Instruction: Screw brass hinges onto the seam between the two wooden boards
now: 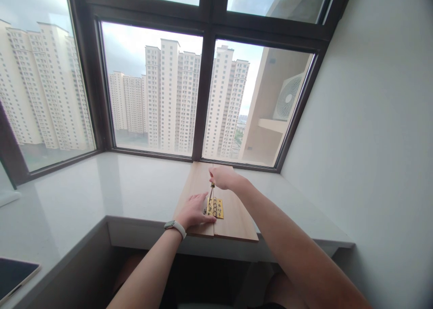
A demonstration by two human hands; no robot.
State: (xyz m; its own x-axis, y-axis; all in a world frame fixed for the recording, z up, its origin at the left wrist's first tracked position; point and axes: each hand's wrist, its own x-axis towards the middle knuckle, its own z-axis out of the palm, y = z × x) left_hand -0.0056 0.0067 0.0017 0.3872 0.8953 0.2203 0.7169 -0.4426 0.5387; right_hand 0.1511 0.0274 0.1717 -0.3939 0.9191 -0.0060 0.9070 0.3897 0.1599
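Beyond the hinge (219, 208), a window (198, 106) stands over a white counter (142, 187). The hinge lies across the seam between two boards (235, 225). Your right hand (222, 177), past the hinge, grips a screwdriver (212, 190) slanting down to it. Your left hand (194, 210) is spread, fingers and thumb apart, around the hinge's left and near sides.

1. Hinge (219, 208): brass-coloured metal, shiny.
2. Boards (237, 223): pale wood, smooth, matt.
3. Screwdriver shaft (211, 194): metal-looking.
4. Sill (142, 187): white, smooth, glossy; soft reflections.
5. Wall (372, 119): smooth, matt.
6. Window frame (209, 34): dark, low sheen.
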